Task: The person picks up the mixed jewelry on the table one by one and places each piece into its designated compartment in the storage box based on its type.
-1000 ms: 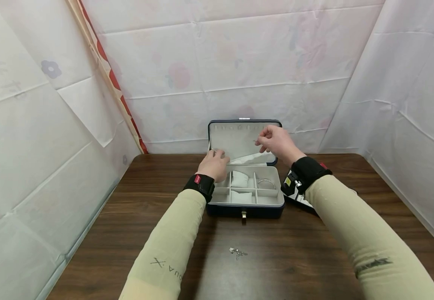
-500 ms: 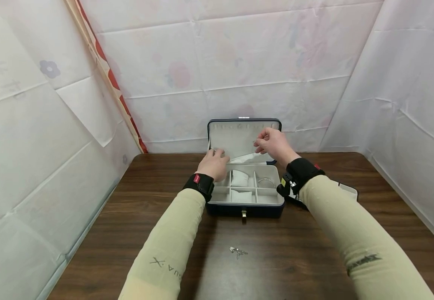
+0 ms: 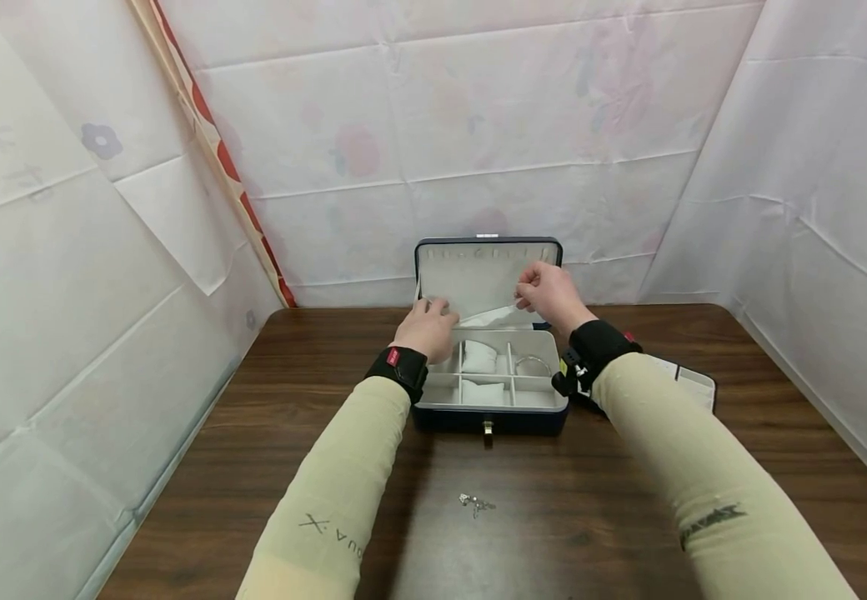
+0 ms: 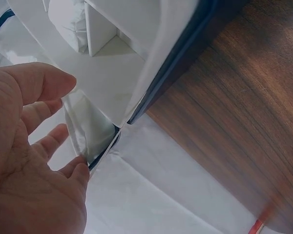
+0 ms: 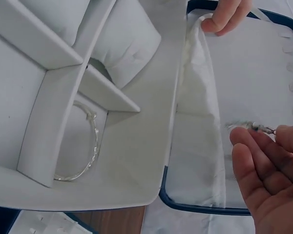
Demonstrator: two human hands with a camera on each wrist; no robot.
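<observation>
A dark blue jewellery box [image 3: 444, 420] stands with its lid [image 3: 467, 271] raised and a white fabric pocket [image 3: 497, 317] along the lid's lower part. My left hand [image 3: 428, 331] reaches over the box's left side, its relaxed fingertips at the pocket's edge, thumb apart. In front of the lid, my right hand [image 3: 551, 298] pinches a small silver piece of jewellery [image 5: 259, 127] between thumb and fingers; its exact kind is unclear. A silver bangle [image 5: 95, 134] lies in one right-hand compartment. White cushions [image 3: 479, 357] fill the middle compartments.
Nearer me on the wooden table [image 3: 291, 467] lies a small tangle of silver jewellery [image 3: 475, 503]. A dark-edged tray with white compartments [image 3: 696, 385] sits right of the box, partly hidden under my right arm. White sheets [image 3: 313, 100] hang behind and at both sides.
My right hand has lowered slightly toward the lid pocket, and its forearm has shifted left, showing more of the tray. My left hand stays in place.
</observation>
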